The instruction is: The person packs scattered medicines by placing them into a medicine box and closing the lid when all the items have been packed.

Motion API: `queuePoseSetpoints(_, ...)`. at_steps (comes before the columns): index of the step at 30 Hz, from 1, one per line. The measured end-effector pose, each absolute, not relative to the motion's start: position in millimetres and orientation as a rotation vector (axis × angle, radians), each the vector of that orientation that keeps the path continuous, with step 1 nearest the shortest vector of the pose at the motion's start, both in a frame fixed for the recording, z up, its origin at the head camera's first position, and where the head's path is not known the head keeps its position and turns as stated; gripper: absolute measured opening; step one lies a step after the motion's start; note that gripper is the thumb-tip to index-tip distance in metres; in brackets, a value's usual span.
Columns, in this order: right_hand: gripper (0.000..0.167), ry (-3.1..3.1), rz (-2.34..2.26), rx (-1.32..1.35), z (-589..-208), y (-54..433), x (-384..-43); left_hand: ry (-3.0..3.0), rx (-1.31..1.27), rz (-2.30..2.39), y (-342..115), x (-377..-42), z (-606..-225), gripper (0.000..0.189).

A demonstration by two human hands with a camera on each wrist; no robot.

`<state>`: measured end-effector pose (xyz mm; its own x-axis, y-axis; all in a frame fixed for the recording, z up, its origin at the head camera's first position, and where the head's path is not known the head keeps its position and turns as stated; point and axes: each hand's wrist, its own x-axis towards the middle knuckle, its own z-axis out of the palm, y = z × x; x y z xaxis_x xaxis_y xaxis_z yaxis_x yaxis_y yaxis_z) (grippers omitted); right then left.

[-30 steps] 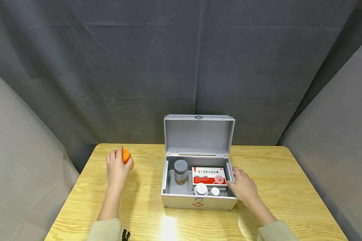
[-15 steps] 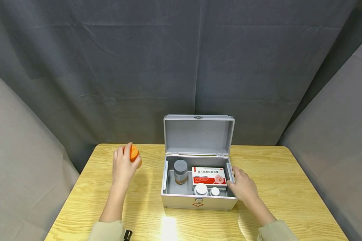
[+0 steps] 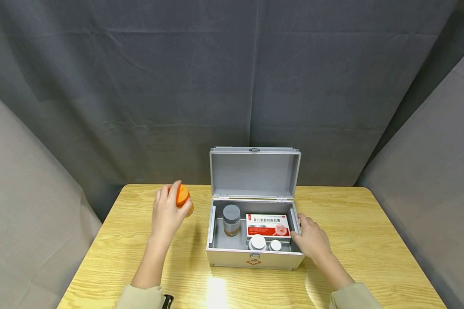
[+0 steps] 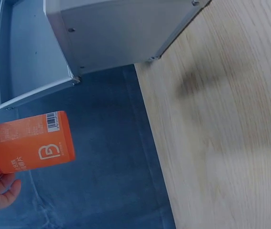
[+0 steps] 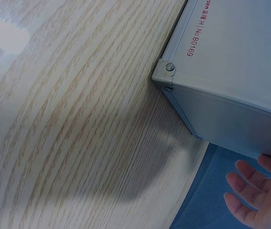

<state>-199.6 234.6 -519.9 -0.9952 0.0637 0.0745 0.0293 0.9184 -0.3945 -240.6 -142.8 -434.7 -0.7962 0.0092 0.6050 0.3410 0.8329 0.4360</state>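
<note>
My left hand (image 3: pixel 167 212) holds an orange pill bottle (image 3: pixel 183 196) by its capped end, above the table to the left of the box. In the left wrist view the bottle (image 4: pixel 30 142) shows a barcode and white print. A silver first-aid box (image 3: pixel 232 257) stands with its lid (image 3: pixel 255 174) raised. Inside are a grey-capped clear jar (image 3: pixel 231 221), a red-and-white medicine carton (image 3: pixel 268 226) and two white-capped bottles (image 3: pixel 257 242). At the box's right wall, my right hand (image 3: pixel 312 238) has its thumb over the rim and an index finger outside; its other fingers are off the wall.
Beneath everything is a light wooden table (image 3: pixel 371 240). Behind it hangs a dark grey curtain (image 3: pixel 178 86), and paler cloth (image 3: pixel 27 214) covers both sides. Table surface lies between the left arm and the box.
My left hand has moved right, toward the box, carrying the orange pill bottle, and slightly farther back. The right hand and the box have stayed in place.
</note>
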Motion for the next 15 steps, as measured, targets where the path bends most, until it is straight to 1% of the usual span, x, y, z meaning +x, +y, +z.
queuePoseSetpoints(15, 0.059, -2.989, 0.62, -0.073, -520, 235, -200, -2.371, -0.383, -0.772, -116, -233, -421, 0.046)
